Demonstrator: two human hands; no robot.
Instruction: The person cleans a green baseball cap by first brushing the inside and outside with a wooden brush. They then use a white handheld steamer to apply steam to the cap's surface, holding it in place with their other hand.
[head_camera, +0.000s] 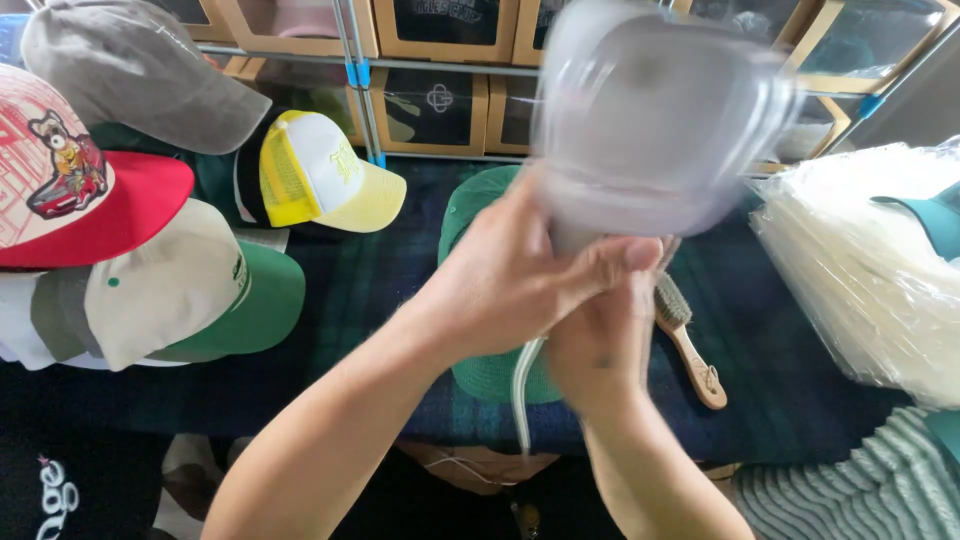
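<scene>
Both hands, left hand (510, 275) over right hand (598, 335), are gripping the blurred clear plastic cap form (655, 115) with fingers curled tight, raised above the green cap (490, 300); keeping that hold low and steady is best.

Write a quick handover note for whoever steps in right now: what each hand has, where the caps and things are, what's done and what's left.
Left hand: grips the clear plastic cap shell, raised and motion-blurred.
Right hand: under the left, on the shell's lower edge; exact grip hidden.
Green cap: on the dark plaid table, beneath the hands, not in the shell.
Wooden brush: lies right of the hands.
Stack of clear shells: far right.
Other caps, including the yellow cap, piled left.
Done: shell picked up. Left: green cap likely still uncovered.
</scene>
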